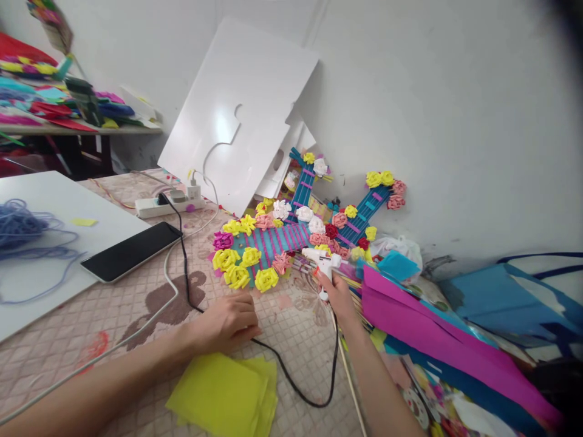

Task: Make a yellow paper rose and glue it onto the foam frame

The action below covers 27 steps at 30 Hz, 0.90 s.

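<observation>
My right hand (pixel 337 296) is wrapped round the handle of a white hot glue gun (pixel 324 262), whose nozzle points left at a woven blue and purple piece (pixel 268 240). Paper roses in yellow, pink, white and magenta edge that piece. My left hand (pixel 231 320) rests on the table with its fingers curled in; what they hold, if anything, is hidden. The gun's black cord (pixel 291 370) passes under that hand and loops back to the gun. Just below my left hand lies a stack of yellow-green paper sheets (pixel 223 394).
A black phone (pixel 132 252) and blue yarn (pixel 20 227) lie at left, near a white power strip (pixel 159 207). White boards (pixel 241 97) lean on the wall. Magenta sheets (pixel 437 334), thin sticks and paper scraps crowd the right. A white cable (pixel 169 273) crosses the table.
</observation>
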{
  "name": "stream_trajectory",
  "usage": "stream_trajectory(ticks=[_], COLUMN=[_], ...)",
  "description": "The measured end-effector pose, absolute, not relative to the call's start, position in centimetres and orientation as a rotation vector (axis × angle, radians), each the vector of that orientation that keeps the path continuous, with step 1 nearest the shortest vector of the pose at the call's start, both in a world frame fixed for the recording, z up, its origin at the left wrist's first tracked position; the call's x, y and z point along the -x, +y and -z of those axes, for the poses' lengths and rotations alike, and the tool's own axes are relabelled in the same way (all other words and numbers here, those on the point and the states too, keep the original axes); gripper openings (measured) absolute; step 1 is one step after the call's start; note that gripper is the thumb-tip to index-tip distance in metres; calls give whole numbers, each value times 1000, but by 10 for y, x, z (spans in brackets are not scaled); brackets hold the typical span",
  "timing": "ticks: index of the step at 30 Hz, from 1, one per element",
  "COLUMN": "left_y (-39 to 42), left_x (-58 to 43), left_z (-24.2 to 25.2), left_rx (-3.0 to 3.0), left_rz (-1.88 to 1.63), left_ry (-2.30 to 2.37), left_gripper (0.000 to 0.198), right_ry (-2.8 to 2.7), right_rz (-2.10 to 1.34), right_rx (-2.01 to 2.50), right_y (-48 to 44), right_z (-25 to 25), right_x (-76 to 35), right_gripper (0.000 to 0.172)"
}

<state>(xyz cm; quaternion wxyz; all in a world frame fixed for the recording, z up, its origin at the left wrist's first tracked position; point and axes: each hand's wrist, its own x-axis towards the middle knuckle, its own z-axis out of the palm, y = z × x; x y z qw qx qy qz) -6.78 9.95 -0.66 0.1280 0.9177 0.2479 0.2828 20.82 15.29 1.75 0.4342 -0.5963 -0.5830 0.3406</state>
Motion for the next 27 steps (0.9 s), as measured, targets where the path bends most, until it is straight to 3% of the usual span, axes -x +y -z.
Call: stream_trajectory(ticks=[18,27], left_y=[100,99], left_x=[69,68], left_z=[5,4], left_rx=[-2682,-2686], left_rz=[-814,-805], left_ry=[739,746], left_gripper=[30,32], right_ry=[-1392,-1279], right_rz=[-919,-877], right_rx=[1488,1533], right_y=[159,105], right_z=[-9,1], right_x=[-206,-223], right_gripper=[36,39])
